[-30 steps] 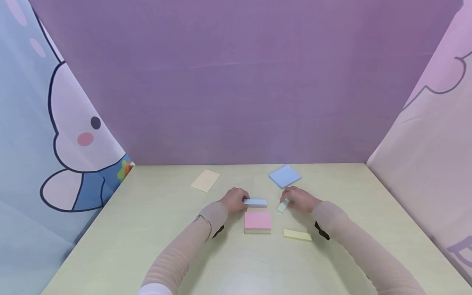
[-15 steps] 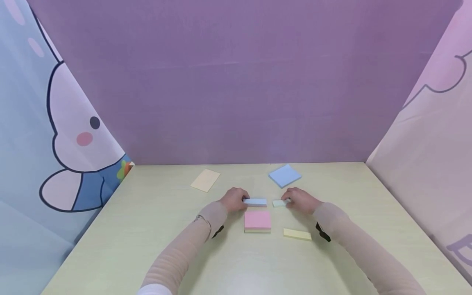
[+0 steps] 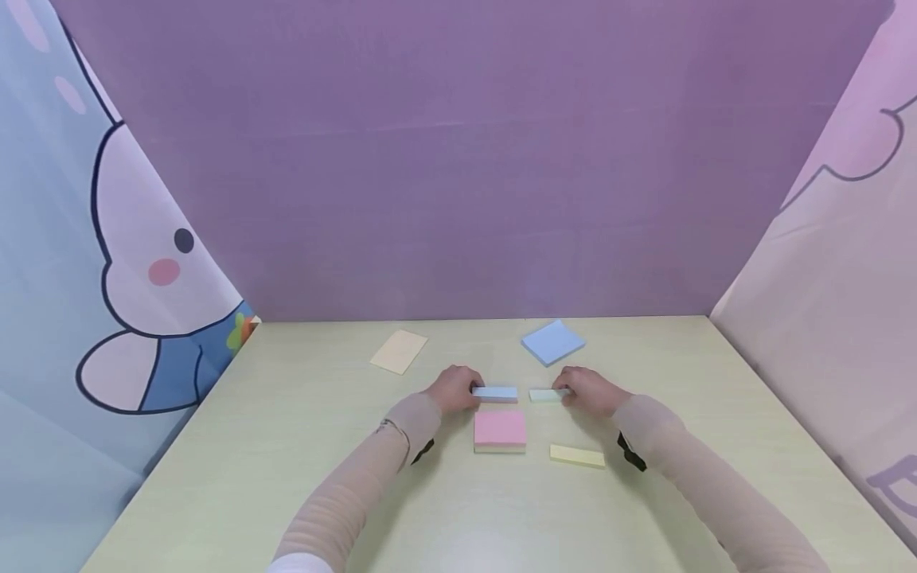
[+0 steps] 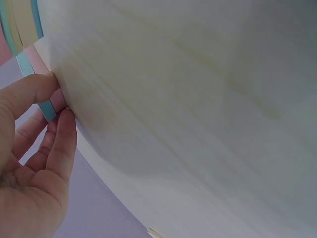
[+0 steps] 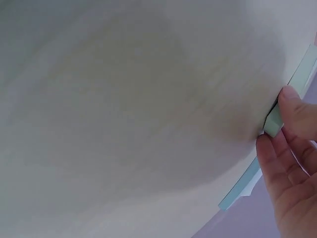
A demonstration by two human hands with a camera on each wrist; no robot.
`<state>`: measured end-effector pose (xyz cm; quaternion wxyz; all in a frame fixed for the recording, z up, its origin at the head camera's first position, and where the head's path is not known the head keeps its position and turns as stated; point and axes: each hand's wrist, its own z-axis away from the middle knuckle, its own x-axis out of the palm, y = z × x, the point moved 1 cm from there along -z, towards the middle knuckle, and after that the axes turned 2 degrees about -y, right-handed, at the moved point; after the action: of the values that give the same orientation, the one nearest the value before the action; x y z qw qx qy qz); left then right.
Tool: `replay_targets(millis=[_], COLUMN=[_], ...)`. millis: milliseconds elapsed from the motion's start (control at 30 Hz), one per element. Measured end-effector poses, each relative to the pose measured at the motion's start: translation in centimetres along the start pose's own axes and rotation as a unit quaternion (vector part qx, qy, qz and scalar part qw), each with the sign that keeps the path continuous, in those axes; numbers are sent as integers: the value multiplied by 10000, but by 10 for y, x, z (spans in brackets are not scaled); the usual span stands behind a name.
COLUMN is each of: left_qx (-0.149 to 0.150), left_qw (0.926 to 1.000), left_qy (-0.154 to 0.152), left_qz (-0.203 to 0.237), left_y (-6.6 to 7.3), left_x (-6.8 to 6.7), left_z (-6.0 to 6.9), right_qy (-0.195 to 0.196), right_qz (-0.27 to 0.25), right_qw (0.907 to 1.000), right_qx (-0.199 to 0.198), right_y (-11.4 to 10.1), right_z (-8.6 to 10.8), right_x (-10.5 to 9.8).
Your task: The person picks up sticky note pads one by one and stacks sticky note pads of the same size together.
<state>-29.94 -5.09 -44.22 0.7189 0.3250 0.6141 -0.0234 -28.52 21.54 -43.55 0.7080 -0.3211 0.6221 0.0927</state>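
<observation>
My left hand pinches the left end of a narrow light-blue sticky note pad. Under the blue, a pink strip shows in the left wrist view, between thumb and fingertips. To the right, my right hand holds a narrow pale-green sticky note pad by its right end, thumb against fingers. The two narrow pads lie roughly in line, a small gap apart. Just in front of the blue one sits a square pink sticky note pad on a paler layer.
A narrow yellow pad lies front right of the pink square. Farther back are a square blue pad and a cream square on the table. A purple backdrop rises behind the table's far edge.
The green pad has turned from slanted to level, alongside the blue pad's line. My right hand has shifted slightly right. The left hand and the other pads stay put.
</observation>
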Motion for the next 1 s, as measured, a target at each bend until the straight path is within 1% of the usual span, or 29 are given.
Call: replay_targets(millis=[100,233,500,1000], left_qx=[15,42,30,18], left_qw=[10000,10000,10000,9999], left_qy=[11,18,17,-58], left_qz=[-11,-3,13,-95], left_y=[-1,-1,-2,-2], left_x=[1,1,1,1], left_z=[0,0,0,-1], right_qy=[42,107,173,292], right_qz=[140,206,204,217], right_qw=[9999,9997,9996,9993], right_qx=[-36,-15,-79,0], right_y=[1,1,-3,-6], right_z=[1,2,3,3], right_x=[0,0,-4,-6])
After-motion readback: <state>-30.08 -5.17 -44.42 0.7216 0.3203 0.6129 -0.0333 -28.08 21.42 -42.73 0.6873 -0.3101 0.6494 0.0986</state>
